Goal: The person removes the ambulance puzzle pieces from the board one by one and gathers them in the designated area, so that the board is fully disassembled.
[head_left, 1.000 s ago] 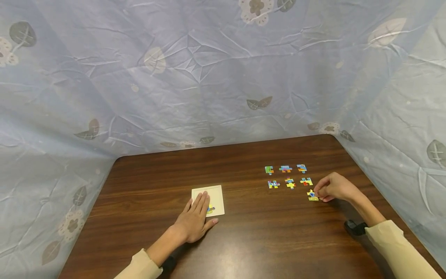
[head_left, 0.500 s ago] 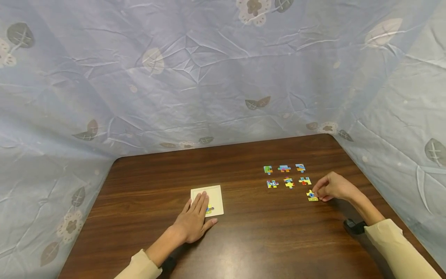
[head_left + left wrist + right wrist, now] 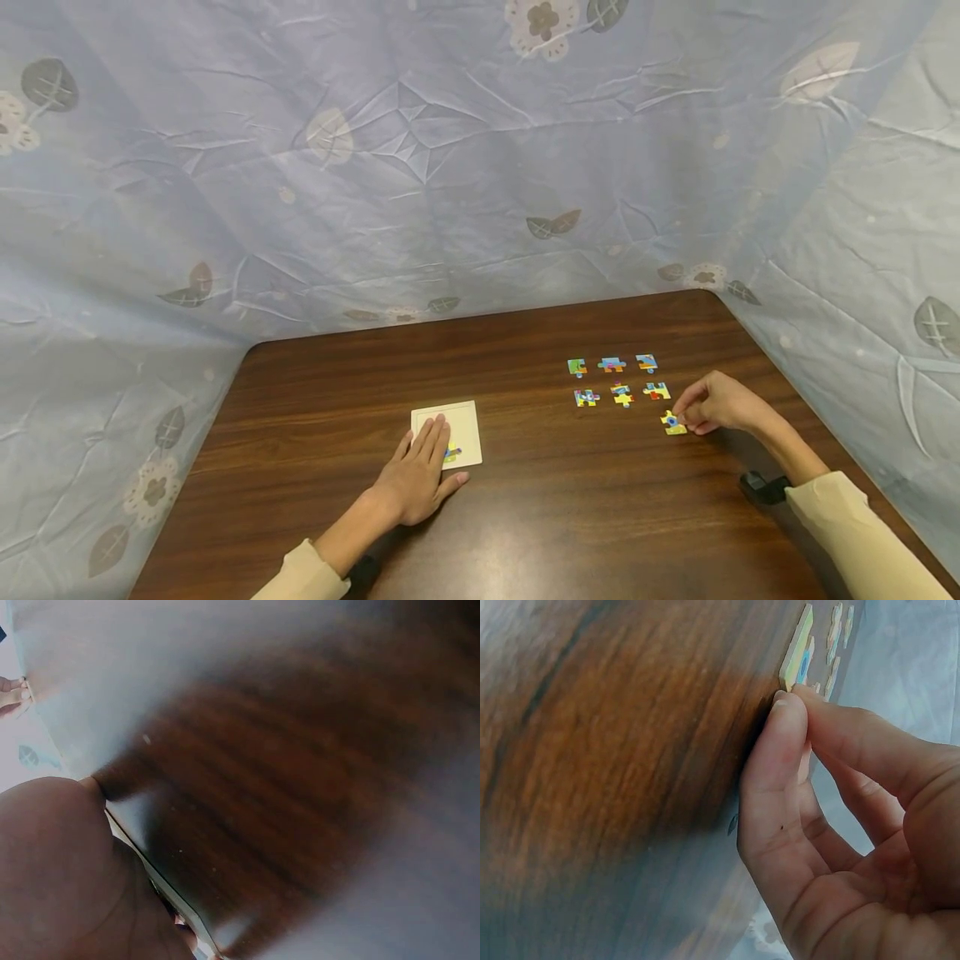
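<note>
My left hand (image 3: 416, 475) lies with its fingers straight over a cream square puzzle tray (image 3: 468, 425). A colourful puzzle piece (image 3: 452, 453) shows in the tray beside those fingers; part of the tray is hidden beneath them. On the right, my right hand (image 3: 722, 403) pinches the corner of a yellow jigsaw piece with a blue spot (image 3: 672, 423) between thumb and finger. In the right wrist view that same yellow piece (image 3: 796, 651) is seen edge-on at the fingertips, close to the tabletop. The left wrist view shows mostly palm and blurred table.
Several loose jigsaw pieces lie in two rows beyond the right hand, among them a green one (image 3: 577, 367) and a red-and-yellow one (image 3: 657, 391). They rest on a dark wooden table (image 3: 540, 483). A pale blue patterned cloth (image 3: 450, 167) hangs around the table's far and side edges.
</note>
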Tool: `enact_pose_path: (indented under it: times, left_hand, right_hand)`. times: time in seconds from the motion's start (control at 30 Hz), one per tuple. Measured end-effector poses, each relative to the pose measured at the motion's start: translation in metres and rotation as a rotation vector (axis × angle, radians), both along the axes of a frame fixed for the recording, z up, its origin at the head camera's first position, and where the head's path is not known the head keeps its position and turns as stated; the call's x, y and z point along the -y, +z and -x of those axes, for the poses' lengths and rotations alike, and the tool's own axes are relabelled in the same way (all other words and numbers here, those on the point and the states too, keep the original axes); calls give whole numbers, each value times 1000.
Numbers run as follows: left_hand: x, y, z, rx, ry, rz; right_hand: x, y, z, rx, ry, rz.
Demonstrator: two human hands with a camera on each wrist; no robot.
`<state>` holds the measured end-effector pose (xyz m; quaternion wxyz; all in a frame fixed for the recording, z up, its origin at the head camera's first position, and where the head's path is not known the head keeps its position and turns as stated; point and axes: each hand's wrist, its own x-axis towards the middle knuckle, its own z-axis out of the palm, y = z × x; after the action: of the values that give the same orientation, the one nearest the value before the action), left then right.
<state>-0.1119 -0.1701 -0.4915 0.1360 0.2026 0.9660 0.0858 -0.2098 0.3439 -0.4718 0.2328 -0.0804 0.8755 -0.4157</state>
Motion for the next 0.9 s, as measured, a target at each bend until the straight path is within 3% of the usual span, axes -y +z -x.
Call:
enact_pose_path:
  times: [0.23, 0.47, 0.73, 0.9]
  left_hand:
    - [-2, 3, 0, 10, 1, 37]
    - [-2, 3, 0, 5, 9, 41]
    - [0, 3, 2, -1, 22, -17]
    - [7, 7, 2, -42, 33, -44]
  right_hand:
    - [8, 23, 2, -103, -20, -13]
    - [43, 58, 10, -246, -3, -10]
    - [120, 70, 22, -333, 96, 74]
    - [183, 72, 17, -333, 195, 166]
